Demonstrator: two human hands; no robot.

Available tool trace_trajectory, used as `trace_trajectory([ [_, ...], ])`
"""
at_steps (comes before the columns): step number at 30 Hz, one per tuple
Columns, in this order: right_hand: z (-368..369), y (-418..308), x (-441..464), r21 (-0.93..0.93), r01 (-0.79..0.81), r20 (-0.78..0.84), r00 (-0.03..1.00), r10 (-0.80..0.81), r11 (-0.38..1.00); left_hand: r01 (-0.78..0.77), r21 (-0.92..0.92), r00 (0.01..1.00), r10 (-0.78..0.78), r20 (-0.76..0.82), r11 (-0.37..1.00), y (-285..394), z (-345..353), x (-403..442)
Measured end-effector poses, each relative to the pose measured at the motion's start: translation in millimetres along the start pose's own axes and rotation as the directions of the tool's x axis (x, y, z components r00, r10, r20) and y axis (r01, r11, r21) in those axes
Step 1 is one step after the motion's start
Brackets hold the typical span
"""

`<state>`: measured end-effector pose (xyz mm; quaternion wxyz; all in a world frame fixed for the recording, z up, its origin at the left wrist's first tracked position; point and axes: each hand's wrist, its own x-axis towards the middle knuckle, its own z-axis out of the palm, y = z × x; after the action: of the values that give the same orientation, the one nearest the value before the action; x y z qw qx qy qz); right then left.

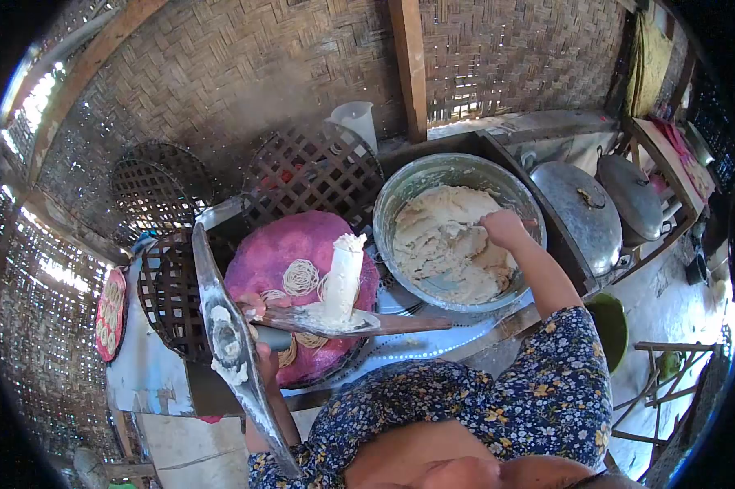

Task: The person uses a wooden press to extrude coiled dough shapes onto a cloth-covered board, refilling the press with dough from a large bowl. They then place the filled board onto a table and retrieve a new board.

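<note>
Two hands: the right hand (504, 230) has its fingers clamped on a tool handle (530, 222) in the basin (520, 189) of dough (437, 216); the left hand (267, 363) grips a wooden press (408, 324), fingers curled, best held level.

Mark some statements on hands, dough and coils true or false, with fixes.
1. Right hand is at the metal basin of dough. True.
2. Left hand is in that dough. False: it's where two wooden bars cross.
3. Noodle-like coils lie on the pink mat. True.
4. The white dough cylinder lies flat. False: it sticks up from one bar.
</note>
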<state>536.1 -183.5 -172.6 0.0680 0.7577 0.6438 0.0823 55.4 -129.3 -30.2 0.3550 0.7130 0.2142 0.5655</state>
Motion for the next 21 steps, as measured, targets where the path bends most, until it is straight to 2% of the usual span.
trace_trajectory([
  [1, 9.1, -2.9, 1.6, 0.014, -0.001, 0.011, 1.000, 0.001, 1.000, 0.038, -0.050, 0.999, -0.038, 0.005, 0.998, 3.6, 3.1, 0.2],
  [2, 17.1, -4.9, 3.0, 0.026, -0.003, 0.022, 1.000, 0.003, 1.000, -0.019, 0.078, 1.000, 0.020, -0.009, 0.997, 4.3, 2.8, 1.8],
  [4, 18.7, -9.8, -0.2, 0.047, -0.027, 0.042, 0.999, 0.025, 0.999, -0.045, 0.153, 0.998, 0.051, -0.038, 0.987, -19.4, -8.4, -6.3],
  [6, 13.6, -20.1, -7.0, 0.065, -0.068, 0.063, 0.996, 0.064, 0.996, -0.018, 0.110, 0.999, 0.022, -0.036, 0.994, -28.7, -19.9, -12.2],
  [9, 23.5, -22.5, -16.1, 0.103, 0.007, 0.053, 0.999, -0.012, 0.995, 0.009, 0.051, 1.000, -0.009, -0.010, 0.999, -26.0, -23.7, -16.4],
  [15, 6.1, -19.2, -34.0, 0.097, -0.011, 0.259, 0.966, -0.015, 0.995, 0.051, -0.098, 0.997, -0.045, 0.068, 0.994, -37.3, -25.1, -11.0],
  [18, -7.3, -10.2, -45.4, 0.245, -0.142, 0.293, 0.954, 0.067, 0.959, 0.078, -0.169, 0.992, -0.059, 0.115, 0.982, -49.3, -27.5, -9.3],
  [21, -44.1, 0.3, -61.0, 0.361, -0.173, 0.292, 0.954, 0.065, 0.916, 0.117, -0.230, 0.983, -0.079, 0.166, 0.966, -61.1, -25.5, -11.8],
])
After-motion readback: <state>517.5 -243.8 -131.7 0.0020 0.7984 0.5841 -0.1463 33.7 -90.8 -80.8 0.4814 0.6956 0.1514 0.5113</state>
